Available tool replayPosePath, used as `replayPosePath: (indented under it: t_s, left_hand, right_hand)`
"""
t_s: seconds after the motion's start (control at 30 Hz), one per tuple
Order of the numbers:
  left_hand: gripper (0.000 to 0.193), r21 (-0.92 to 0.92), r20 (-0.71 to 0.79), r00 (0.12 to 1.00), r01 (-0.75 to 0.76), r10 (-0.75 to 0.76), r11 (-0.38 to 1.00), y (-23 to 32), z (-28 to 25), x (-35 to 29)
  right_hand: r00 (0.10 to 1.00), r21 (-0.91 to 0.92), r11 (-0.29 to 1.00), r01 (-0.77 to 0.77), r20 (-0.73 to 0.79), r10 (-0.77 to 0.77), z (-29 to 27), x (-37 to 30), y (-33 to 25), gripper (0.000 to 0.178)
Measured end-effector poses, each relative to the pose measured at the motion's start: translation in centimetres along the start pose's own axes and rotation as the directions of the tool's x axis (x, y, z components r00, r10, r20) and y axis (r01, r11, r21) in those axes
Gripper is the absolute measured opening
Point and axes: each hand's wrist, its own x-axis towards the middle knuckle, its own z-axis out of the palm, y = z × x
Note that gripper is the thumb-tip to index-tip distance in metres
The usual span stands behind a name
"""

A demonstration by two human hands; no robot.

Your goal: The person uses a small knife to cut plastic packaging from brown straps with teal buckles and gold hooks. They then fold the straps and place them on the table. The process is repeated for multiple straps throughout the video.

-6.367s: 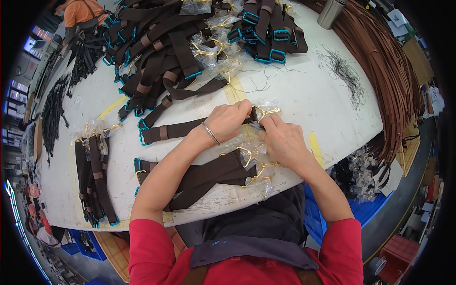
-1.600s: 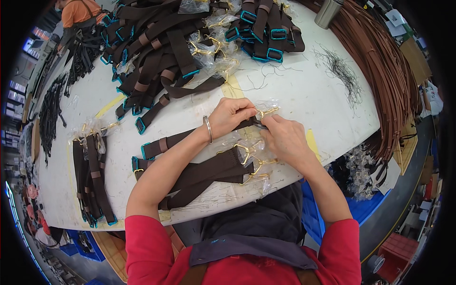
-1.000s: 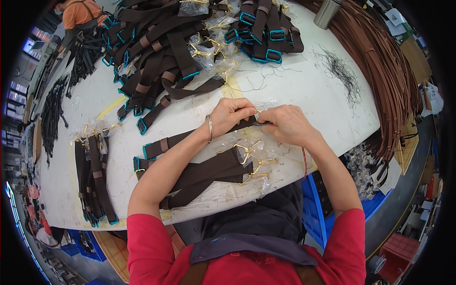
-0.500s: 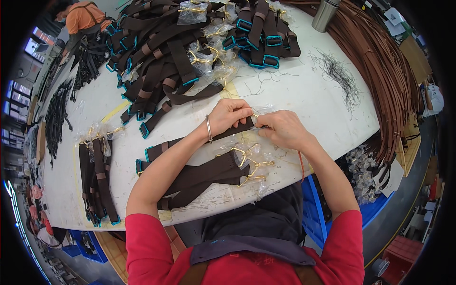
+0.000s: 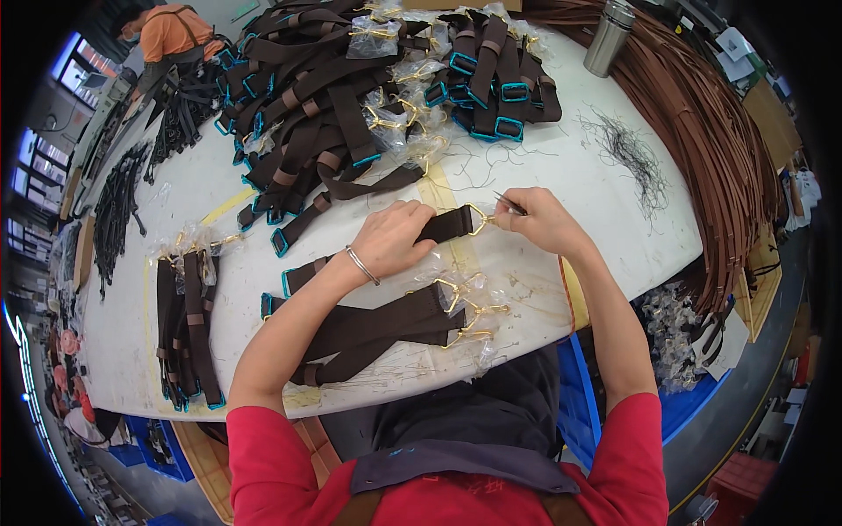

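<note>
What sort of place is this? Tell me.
Probably a strap-making workshop: a brown strap under the left hand, a heap of buckled straps beyond, and a bundle of long brown strips.

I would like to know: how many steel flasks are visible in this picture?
1. The flask stands on the far right of the table, beyond the right hand and beside the brown strips. Others may be hidden.

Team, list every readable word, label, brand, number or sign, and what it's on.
Nothing quotable.
Red shirt: faint chest lettering, too small and blurred to quote.
Navy apron: small blue marking, too small to read.
Brown webbing strap at the hands: no lettering visible.
Steel flask: none visible.
</note>
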Motion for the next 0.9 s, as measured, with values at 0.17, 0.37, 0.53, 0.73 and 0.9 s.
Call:
replayPosePath:
  t_s: [0.17, 0.37, 0.53, 0.73, 0.9]
  left_hand:
    - [0.044, -0.138, -0.056, 0.998, 0.008, -0.016, 0.99, 1.8, -1.2, -0.3]
    - [0.036, -0.317, -0.139, 0.99, -0.045, 0.0, 0.947, 2.2, 0.9, 0.7]
    - [0.024, -0.848, 0.44, 0.88, 0.472, -0.175, 0.24, 0.9, 0.0, 1.8]
    - [0.021, -0.881, 0.429, 0.894, 0.382, -0.132, -0.279, -0.2, -1.1, 1.2]
    - [0.017, -0.865, 0.332, 0.932, 0.238, -0.147, -0.442, 1.2, -0.7, 0.7]
  right_hand:
    - [0.968, 0.436, 0.868, -0.236, 0.18, 0.172, -0.9, -0.5, -0.5, 0.012]
    - [0.916, 0.54, 0.745, -0.392, 0.305, 0.262, -1.2, -0.7, 0.4, 0.015]
    - [0.925, -0.001, 0.985, -0.171, -0.346, 0.16, -0.3, -1.5, -1.3, 0.028]
    - [0.83, -0.026, 0.998, 0.057, -0.554, -0.062, 1.1, -3.8, -3.8, 0.027]
    - [0.933, 0.064, 0.993, 0.1, -0.354, -0.071, 2.6, -4.3, -4.3, 0.026]
